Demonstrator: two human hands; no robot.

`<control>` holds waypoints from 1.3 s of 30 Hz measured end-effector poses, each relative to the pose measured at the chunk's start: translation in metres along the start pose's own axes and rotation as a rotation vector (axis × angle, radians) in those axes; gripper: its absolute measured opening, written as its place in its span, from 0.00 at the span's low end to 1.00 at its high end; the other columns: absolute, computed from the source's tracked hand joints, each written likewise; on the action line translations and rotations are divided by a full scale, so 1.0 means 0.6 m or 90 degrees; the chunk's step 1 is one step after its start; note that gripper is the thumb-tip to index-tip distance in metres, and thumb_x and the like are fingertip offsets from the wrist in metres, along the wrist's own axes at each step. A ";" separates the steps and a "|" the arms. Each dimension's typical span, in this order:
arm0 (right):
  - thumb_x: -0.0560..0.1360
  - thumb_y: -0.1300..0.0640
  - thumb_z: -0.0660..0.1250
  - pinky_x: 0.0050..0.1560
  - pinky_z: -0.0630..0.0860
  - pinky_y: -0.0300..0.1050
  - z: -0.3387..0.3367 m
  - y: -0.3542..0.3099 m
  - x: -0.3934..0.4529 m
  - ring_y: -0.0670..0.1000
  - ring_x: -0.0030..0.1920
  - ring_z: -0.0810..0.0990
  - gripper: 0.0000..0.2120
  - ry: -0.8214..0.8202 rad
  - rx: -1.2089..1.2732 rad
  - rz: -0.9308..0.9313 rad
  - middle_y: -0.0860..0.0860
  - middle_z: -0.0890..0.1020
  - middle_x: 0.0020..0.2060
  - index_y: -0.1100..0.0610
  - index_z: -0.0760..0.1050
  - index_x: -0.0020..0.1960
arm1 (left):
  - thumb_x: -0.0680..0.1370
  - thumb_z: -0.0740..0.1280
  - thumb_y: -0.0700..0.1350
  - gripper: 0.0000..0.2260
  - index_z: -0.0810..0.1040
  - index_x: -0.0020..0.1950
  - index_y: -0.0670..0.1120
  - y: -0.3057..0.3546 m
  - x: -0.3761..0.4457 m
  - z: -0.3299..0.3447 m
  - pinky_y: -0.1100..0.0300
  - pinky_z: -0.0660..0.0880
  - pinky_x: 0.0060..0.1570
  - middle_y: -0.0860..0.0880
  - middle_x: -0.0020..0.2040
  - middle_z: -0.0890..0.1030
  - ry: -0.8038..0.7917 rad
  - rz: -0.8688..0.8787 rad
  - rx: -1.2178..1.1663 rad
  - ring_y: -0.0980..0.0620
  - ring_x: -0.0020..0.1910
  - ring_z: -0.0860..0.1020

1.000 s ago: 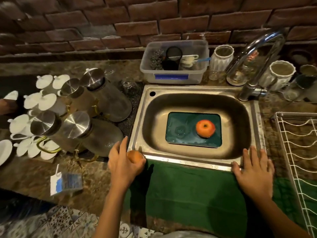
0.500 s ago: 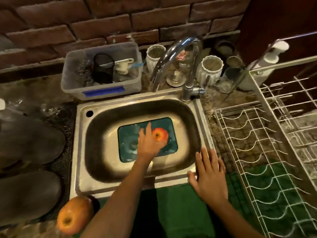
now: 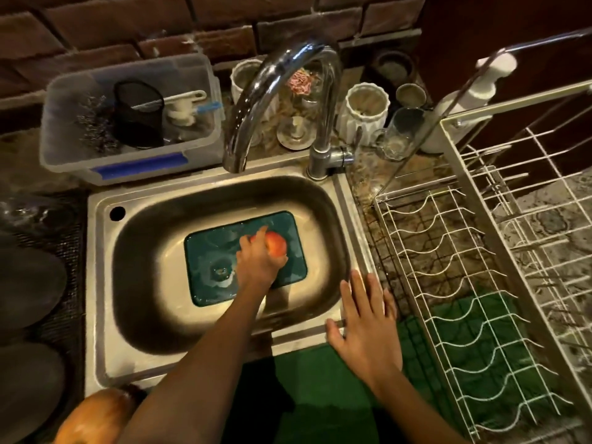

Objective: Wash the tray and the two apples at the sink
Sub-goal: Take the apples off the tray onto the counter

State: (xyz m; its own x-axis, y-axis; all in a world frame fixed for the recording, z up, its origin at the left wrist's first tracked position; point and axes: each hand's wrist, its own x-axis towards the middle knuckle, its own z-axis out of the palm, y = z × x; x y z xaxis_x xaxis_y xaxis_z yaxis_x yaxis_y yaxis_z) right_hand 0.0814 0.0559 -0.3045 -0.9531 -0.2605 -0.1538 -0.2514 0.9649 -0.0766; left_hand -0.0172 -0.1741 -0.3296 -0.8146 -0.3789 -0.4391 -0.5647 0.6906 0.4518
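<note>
A dark green tray (image 3: 221, 251) lies flat on the bottom of the steel sink (image 3: 102, 283). On its right half sits a red apple (image 3: 277, 244), and my left hand (image 3: 256, 262) reaches into the basin with its fingers curled round that apple. A second, orange-yellow apple (image 3: 93, 418) rests on the counter at the sink's near left corner, partly cut off by the frame. My right hand (image 3: 365, 328) lies flat with spread fingers on the sink's near right rim. No water runs from the tap (image 3: 272, 91).
A white wire dish rack (image 3: 480, 283) fills the counter to the right over a green cloth (image 3: 320, 395). Behind the sink stand a clear plastic box (image 3: 128, 116) of scrubbers, white ribbed cups, glasses and a pump bottle (image 3: 464, 100). Dark jugs lie at the left edge.
My left hand left the orange-yellow apple on the counter, reached into the sink and closed round the red apple. My view swung right. My right hand stayed on the rim.
</note>
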 end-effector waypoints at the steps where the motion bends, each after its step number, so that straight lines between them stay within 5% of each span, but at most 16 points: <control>1: 0.75 0.36 0.58 0.76 0.51 0.60 0.002 0.000 0.000 0.59 0.81 0.52 0.36 0.000 0.003 0.000 0.56 0.59 0.80 0.56 0.66 0.77 | 0.70 0.77 0.53 0.38 0.64 0.77 0.54 0.002 -0.005 -0.012 0.41 0.71 0.62 0.41 0.72 0.66 0.007 -0.004 -0.006 0.34 0.66 0.71; 10: 0.77 0.37 0.53 0.75 0.53 0.61 0.007 0.001 -0.001 0.59 0.81 0.50 0.35 0.001 -0.002 -0.009 0.55 0.57 0.80 0.57 0.65 0.77 | 0.68 0.79 0.54 0.38 0.67 0.75 0.58 -0.054 -0.181 -0.146 0.45 0.75 0.58 0.46 0.72 0.68 0.145 -0.028 -0.061 0.39 0.64 0.74; 24: 0.79 0.33 0.43 0.75 0.57 0.64 0.023 0.007 0.001 0.58 0.80 0.51 0.36 0.017 -0.060 0.010 0.53 0.59 0.79 0.53 0.60 0.78 | 0.64 0.78 0.57 0.41 0.65 0.74 0.62 -0.259 -0.534 -0.176 0.48 0.76 0.56 0.52 0.69 0.69 0.149 -0.244 -0.089 0.45 0.64 0.75; 31: 0.78 0.36 0.47 0.73 0.60 0.63 0.013 0.004 -0.001 0.61 0.79 0.55 0.35 0.037 -0.039 0.001 0.56 0.62 0.78 0.56 0.64 0.76 | 0.65 0.78 0.58 0.41 0.66 0.74 0.58 -0.325 -0.562 -0.165 0.47 0.78 0.52 0.47 0.67 0.71 0.207 -0.380 -0.046 0.41 0.60 0.77; 39: 0.77 0.39 0.50 0.73 0.56 0.63 -0.005 -0.005 -0.012 0.62 0.79 0.55 0.35 0.056 0.009 -0.010 0.59 0.63 0.78 0.59 0.65 0.76 | 0.65 0.80 0.55 0.44 0.60 0.76 0.59 -0.358 -0.548 -0.158 0.42 0.78 0.56 0.45 0.69 0.68 0.173 -0.378 -0.087 0.39 0.62 0.75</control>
State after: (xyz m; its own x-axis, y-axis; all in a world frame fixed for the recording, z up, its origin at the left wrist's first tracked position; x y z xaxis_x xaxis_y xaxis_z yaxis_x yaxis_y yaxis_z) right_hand 0.0884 0.0549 -0.3001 -0.9605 -0.2706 -0.0652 -0.2642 0.9601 -0.0920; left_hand 0.3595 -0.2561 -0.2083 -0.3547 -0.8252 -0.4396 -0.9246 0.2397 0.2961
